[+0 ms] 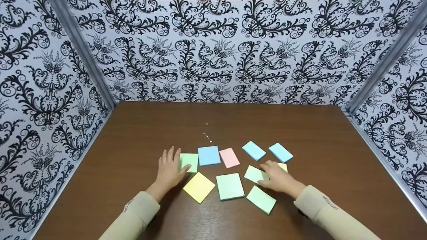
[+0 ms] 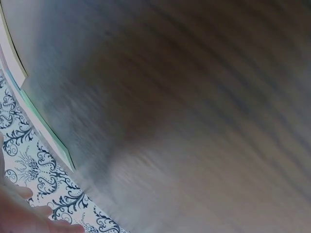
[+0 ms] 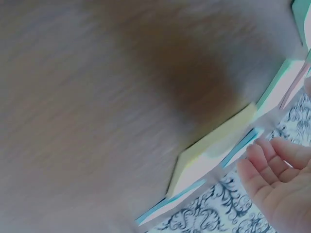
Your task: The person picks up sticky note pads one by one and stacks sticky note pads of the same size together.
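Note:
My left hand (image 1: 169,170), fingers spread, hovers over or touches the left side of a square green sticky-note pad (image 1: 191,160); contact cannot be told. Its fingers also show at the lower left of the left wrist view. My right hand (image 1: 277,177) is loosely bent over the right end of a small green sticky-note pad (image 1: 254,174). It partly hides a yellow pad (image 1: 283,166) behind it. In the right wrist view, the right fingers (image 3: 265,162) appear loosely curled with nothing between them, beyond the yellow pad's edge.
Around the hands lie a blue square pad (image 1: 209,155), a pink pad (image 1: 229,157), a yellow square (image 1: 199,187), a large green square (image 1: 230,186), another small green pad (image 1: 261,199) and two light-blue pads (image 1: 254,150). Patterned walls enclose the brown table (image 1: 140,120); white specks (image 1: 207,136) lie on it.

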### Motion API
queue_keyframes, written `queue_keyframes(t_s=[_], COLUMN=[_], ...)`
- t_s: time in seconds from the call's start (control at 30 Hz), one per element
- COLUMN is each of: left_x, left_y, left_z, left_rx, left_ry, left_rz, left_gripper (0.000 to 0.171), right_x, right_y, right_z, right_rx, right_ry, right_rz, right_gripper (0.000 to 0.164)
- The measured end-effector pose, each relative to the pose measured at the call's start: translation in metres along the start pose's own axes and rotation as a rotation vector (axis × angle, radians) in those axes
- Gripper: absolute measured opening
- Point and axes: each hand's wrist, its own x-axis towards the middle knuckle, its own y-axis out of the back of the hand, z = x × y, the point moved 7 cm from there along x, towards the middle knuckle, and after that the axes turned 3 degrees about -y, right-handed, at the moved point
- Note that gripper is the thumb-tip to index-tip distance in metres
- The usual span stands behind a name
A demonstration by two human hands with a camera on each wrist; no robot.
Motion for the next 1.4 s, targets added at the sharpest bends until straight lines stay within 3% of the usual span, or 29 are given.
queue_keyframes(t_s=[0.3, 0.4, 0.53, 0.63, 0.77, 0.9, 1.0, 1.13, 1.4], left_x=[-0.004, -0.004, -0.004, -0.005, -0.006, -0.005, 0.000, 0.011, 0.020], left_y=[-0.001, -0.003, -0.006, -0.009, -0.012, -0.015, -0.022, -0.038, -0.070], left_z=[0.016, 0.026, 0.050, 0.072, 0.106, 0.141, 0.162, 0.180, 0.196], left_rx=[-0.007, 0.003, -0.011, 0.012, 0.149, 0.248, 0.260, 0.267, 0.318], left_ry=[-0.078, -0.106, -0.157, -0.235, -0.372, -0.459, -0.460, -0.413, -0.323], left_rz=[-0.013, -0.037, -0.077, -0.092, -0.023, 0.073, 0.068, -0.024, -0.177], left_gripper=[0.069, 0.069, 0.067, 0.061, 0.045, 0.029, 0.024, 0.023, 0.028], right_x=[0.002, 0.003, 0.004, 0.005, 0.007, 0.008, 0.009, 0.012, 0.013], right_y=[-0.012, -0.013, -0.012, -0.011, -0.009, -0.009, -0.010, -0.011, -0.012], right_z=[-0.014, -0.017, -0.019, -0.020, -0.020, -0.020, -0.019, -0.018, -0.017], right_rx=[-0.067, -0.079, -0.071, -0.054, -0.038, -0.029, -0.034, -0.041, -0.046], right_ry=[0.198, 0.274, 0.349, 0.387, 0.426, 0.455, 0.480, 0.489, 0.482], right_rz=[-0.019, -0.029, -0.057, -0.073, -0.080, -0.099, -0.103, -0.104, -0.104], right_gripper=[0.031, 0.029, 0.032, 0.035, 0.035, 0.036, 0.036, 0.037, 0.036])
